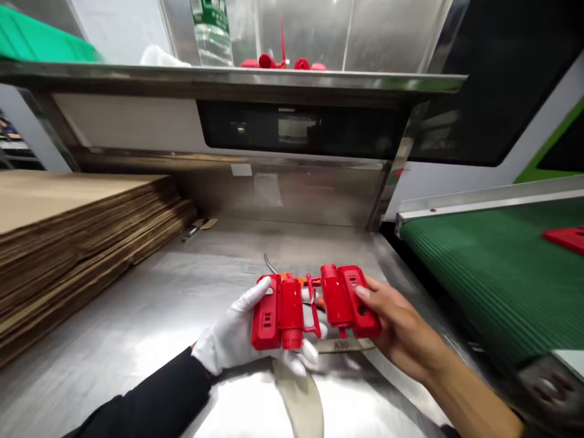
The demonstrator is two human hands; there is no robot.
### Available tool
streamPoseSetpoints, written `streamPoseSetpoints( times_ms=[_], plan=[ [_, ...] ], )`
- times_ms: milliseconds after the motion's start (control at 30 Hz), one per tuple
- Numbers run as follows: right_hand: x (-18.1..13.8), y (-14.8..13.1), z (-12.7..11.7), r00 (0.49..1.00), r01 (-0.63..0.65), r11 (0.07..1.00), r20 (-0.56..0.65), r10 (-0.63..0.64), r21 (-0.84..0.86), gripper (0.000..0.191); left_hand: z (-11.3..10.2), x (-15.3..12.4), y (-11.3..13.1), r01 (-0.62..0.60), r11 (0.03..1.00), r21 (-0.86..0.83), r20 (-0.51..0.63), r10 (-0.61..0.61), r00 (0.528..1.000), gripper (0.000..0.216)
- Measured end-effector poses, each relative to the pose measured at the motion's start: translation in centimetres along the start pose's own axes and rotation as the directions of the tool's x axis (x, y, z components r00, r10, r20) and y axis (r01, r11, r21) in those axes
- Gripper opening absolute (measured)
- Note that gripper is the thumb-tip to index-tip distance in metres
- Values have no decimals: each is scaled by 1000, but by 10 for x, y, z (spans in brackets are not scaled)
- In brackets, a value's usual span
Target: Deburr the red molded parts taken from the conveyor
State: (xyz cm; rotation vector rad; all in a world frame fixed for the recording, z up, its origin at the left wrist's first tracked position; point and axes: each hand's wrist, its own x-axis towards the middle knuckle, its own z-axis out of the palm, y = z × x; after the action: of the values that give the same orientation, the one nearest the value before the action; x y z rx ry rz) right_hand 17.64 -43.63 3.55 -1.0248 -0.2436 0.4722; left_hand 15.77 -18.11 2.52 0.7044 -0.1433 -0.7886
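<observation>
My left hand (237,331), in a white glove, is closed around a red molded plastic part (266,313) with a ribbed cylinder. A thin red runner (314,310) sticks out from its right side. My right hand (399,328), bare, grips a similar red plastic part (337,298), thumb on its face. Only a small gap separates the two parts, and I cannot tell whether the runner joins them. Behind them on the bench lies a tool with orange handles (301,280) and a bent metal tip, partly hidden. A pale strip marked A30 (341,345) shows below the right part.
Stacked cardboard sheets (91,237) stand at left on the metal bench (182,274). A green conveyor belt (493,261) runs at right, carrying a red part (566,239). The overhead shelf (255,77) holds a water bottle (212,36) and several red pieces (267,61).
</observation>
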Motion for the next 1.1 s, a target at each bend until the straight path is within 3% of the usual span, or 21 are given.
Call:
streamPoseSetpoints(
  times_ms=[200,433,567,733,900,1100],
  plan=[
    [-7,13,-1,992,-14,999,-128,20,43,28,6,-3,-5,-42,999,-14,62,43,997,96],
    [-3,19,-10,990,-41,997,-136,50,69,42,8,-3,-3,-102,992,75,108,94,990,112],
    [-1,20,-14,966,-79,991,-235,103,111,39,6,-4,-3,-69,997,23,109,66,992,116],
    [3,27,-13,942,-66,985,-316,115,161,33,1,-5,-2,-126,991,-34,126,129,984,99],
    [4,30,-3,954,-26,971,-284,96,239,39,0,-5,0,-174,985,-18,75,175,982,98],
    [3,25,6,970,5,969,-238,56,246,29,-3,-4,-1,-205,978,-24,-26,204,979,92]
  ],
)
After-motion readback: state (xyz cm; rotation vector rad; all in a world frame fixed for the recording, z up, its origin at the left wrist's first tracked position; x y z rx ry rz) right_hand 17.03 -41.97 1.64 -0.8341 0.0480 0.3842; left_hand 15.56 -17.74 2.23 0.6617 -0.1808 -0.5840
